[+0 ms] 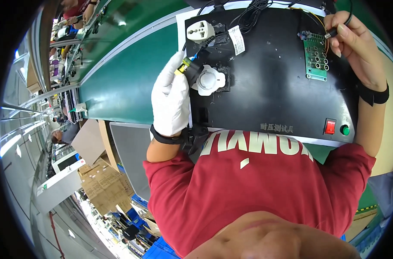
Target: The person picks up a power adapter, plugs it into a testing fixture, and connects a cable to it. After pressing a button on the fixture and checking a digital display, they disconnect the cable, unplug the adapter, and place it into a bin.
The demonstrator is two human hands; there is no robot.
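Observation:
My left hand (170, 97), in a white glove, grips a black plug with a yellow part (187, 67) and holds it against a white round fixture (208, 80) on a black tester box (265, 90). My right hand (356, 47), bare with a black wrist strap, pinches a thin black probe tip (333, 32) just right of a small green circuit board (316, 58) mounted on the box's top.
On the box are a white socket (200, 31), a white tag (237, 39), a red rocker switch (330, 126) and a green button (344, 129). Black cables (252, 13) bunch at its far edge. A green conveyor belt (127, 82) runs left. Cardboard boxes (103, 181) lie below.

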